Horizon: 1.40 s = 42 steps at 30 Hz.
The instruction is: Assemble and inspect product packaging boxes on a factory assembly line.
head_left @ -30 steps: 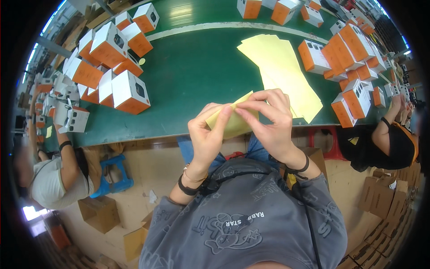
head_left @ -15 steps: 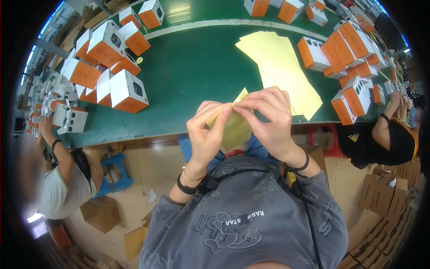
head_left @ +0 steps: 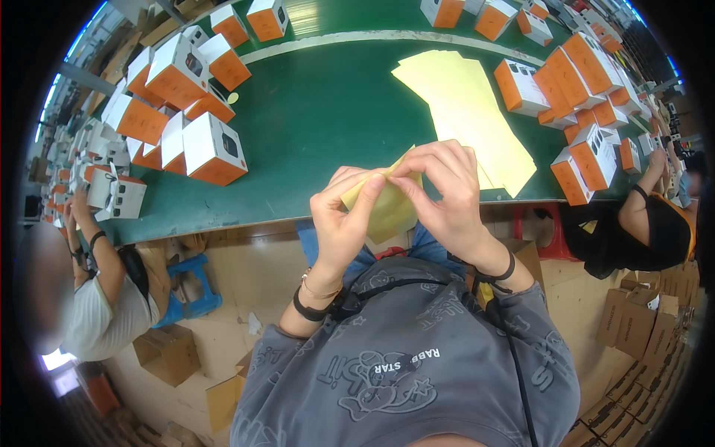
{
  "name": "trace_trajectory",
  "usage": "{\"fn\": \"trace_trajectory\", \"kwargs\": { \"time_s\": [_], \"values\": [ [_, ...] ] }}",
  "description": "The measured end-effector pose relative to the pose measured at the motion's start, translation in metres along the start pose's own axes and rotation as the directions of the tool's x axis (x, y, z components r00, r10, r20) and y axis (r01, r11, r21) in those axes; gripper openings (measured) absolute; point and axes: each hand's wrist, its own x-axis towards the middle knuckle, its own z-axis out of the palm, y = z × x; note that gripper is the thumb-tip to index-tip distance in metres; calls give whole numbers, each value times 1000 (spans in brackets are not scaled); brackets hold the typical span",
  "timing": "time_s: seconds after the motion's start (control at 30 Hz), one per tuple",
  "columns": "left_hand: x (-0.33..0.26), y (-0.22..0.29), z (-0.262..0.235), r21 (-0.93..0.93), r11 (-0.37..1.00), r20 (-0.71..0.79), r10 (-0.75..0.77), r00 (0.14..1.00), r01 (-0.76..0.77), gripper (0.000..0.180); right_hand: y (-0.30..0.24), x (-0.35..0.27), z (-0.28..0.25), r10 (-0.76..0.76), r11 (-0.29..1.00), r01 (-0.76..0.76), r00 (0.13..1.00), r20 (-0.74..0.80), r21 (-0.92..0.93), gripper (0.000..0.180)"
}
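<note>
My left hand and my right hand meet in front of me, just past the table's near edge. Between them they pinch the upper part of a yellow sheet, thumbs and fingertips close together. The sheet hangs down below the fingers over my lap, and a corner of it shows above them. Whatever small detail lies between the fingertips is hidden. Beyond my right hand, a spread stack of yellow sheets lies on the green table.
White and orange boxes stand in a left group and a right group; more boxes ride past a pale strip at the back. A co-worker sits left by a blue stool, another right. Cartons are on the floor.
My hands stay pinched together while the hanging yellow sheet shifts and tilts slightly. Boxes on the far strip have moved to the right.
</note>
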Motion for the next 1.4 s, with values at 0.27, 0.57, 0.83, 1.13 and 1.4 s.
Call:
{"fn": "trace_trajectory", "kwargs": {
  "time_s": [0.27, 0.57, 0.83, 1.13, 1.4],
  "values": [
    [0, -1, 2, -32, 999, 0, -2, 1000, 2, 16, 5, -4, -1, -56, 998, 56, 997, -55, -13, 17],
    [0, -1, 0, 36, 999, 2, 9, 1000, -9, 17, 8, -7, 0, -191, 967, 180, 980, -47, -181, 21],
    [-1, -1, -1, 3, 1000, 3, -29, 1000, 29, 19, 6, -4, 3, -146, 987, 143, 989, -35, -79, 15],
    [-1, -2, 0, 62, 997, 2, 42, 999, -42, 17, 7, -7, 2, -13, 999, 13, 1000, -16, 31, 12],
    [3, 2, -8, 232, 960, 78, 139, 987, -154, 13, 7, 2, -6, -101, 995, 103, 992, 79, -14, 11]
  ]
}}
